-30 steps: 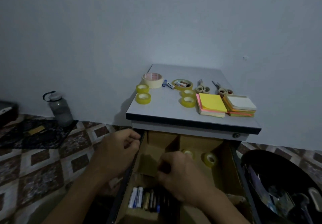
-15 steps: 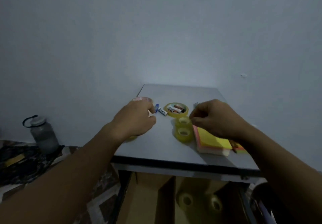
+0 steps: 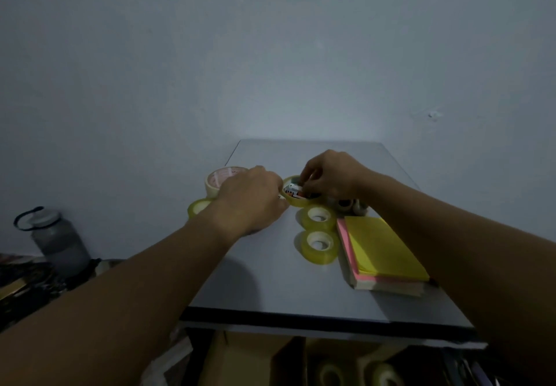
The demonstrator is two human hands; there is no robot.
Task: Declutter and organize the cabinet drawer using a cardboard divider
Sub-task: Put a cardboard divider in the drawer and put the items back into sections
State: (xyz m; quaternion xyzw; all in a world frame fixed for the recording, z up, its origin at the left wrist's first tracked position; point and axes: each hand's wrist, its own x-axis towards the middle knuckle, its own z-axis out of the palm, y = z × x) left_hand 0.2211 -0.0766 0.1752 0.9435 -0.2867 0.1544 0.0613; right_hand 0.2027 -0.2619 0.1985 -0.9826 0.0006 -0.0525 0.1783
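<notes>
Right hand: fingertips pinching batteries inside yellow tape roll. Left hand: beside roll, grasp cannot be told.

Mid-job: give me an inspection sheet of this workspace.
Surface: grey cabinet top, partly bare.
Job's things: wide yellow tape roll holding batteries; three small yellow tape rolls; cream masking tape roll; yellow-and-pink sticky note pad; scissor handles beyond it; cardboard divider below the cabinet top.
Clutter: nothing seen.
Hands: left hand beside wide roll, fingers hidden; right hand, fingers dipping into it, grip unclear.
Cables: nothing seen.
Surroundings: grey water bottle left of cabinet; plain wall.
</notes>
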